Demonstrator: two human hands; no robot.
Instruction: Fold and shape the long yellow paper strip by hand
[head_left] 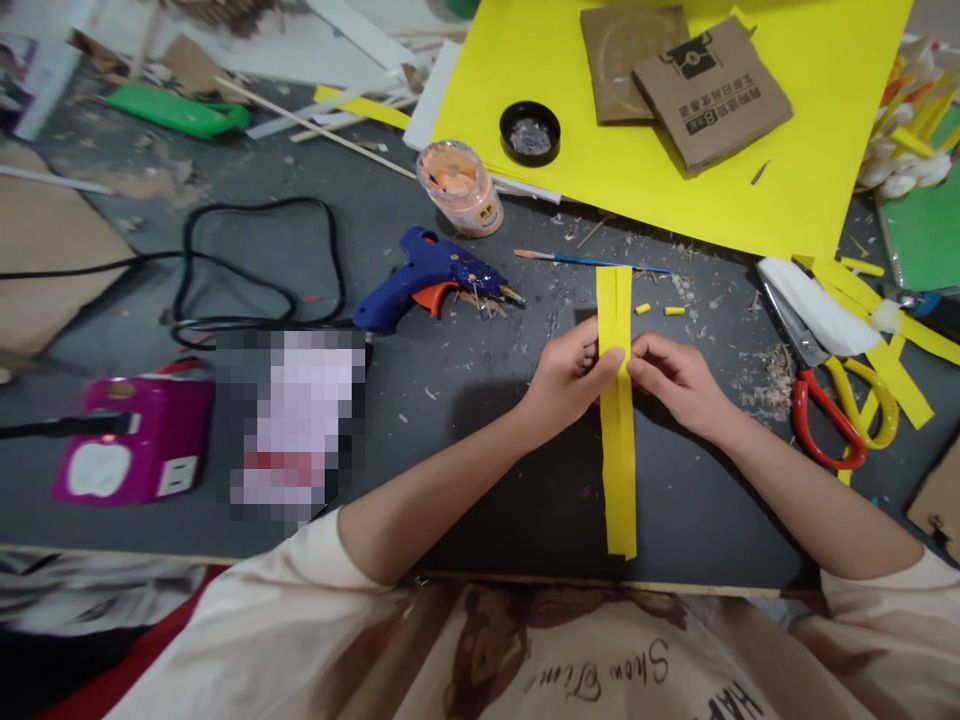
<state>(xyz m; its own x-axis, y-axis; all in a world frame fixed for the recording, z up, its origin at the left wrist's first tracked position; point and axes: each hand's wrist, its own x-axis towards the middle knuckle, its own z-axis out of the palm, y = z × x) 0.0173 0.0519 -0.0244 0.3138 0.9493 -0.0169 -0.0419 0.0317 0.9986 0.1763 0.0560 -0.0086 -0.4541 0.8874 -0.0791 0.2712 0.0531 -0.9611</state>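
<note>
A long yellow paper strip [619,470], with a lengthwise line along it, stands out over the dark table in front of me. My left hand [566,375] grips it above its middle, thumb on the near face and fingers behind. At the strip's right edge, my right hand [671,380] pinches with thumb and forefinger; the exact contact is partly hidden. Just beyond the strip lie a thin blue paintbrush [577,260] and two small yellow paper bits [673,311]. A blue glue gun [439,275] with an orange trigger rests to the left.
Red-and-yellow-handled scissors [829,415] lie at right beside yellow strips [900,385]. Behind are an open jar [461,190], a black lid [530,133] and cardboard pieces [712,95] on a yellow sheet [795,205]. A black cable [337,250], purple box [135,440] and blurred-out object [300,420] occupy the left.
</note>
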